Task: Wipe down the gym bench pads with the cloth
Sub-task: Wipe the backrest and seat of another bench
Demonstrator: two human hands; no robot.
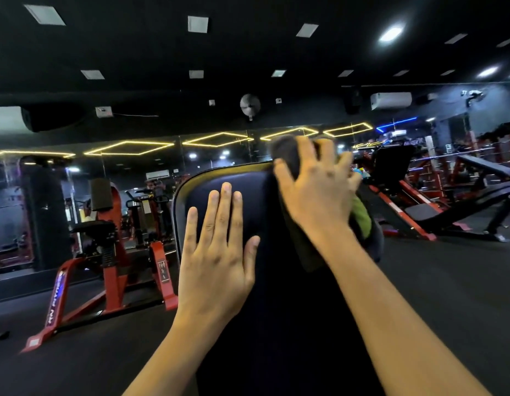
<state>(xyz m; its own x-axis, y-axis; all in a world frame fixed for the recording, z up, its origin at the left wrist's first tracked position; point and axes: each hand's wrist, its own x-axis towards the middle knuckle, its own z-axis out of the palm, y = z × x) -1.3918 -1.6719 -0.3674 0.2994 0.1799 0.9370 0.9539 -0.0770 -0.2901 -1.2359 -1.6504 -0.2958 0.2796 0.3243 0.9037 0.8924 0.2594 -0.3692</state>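
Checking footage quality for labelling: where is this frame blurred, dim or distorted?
Head view: right hand and cloth smeared by motion blur; left hand sharp on the dark bench pad; gym dim, one ceiling light flaring; wide angle curves lines.

A dim gym: black ceiling (248, 58), mirrored wall (134, 172), red machines (111, 252), dark floor (448, 295).

One view only, a wide-angle camera on the person's head. It faces forward and only slightly down, out along both forearms (174, 352), and sits close to the bench pad (254, 190), which fills the lower middle of the frame. The wide lens also pulls in the black ceiling (248, 52) up top and the mirrored wall (128, 172) on the left. Far right is dim and smeary, probably more benches (448, 207).
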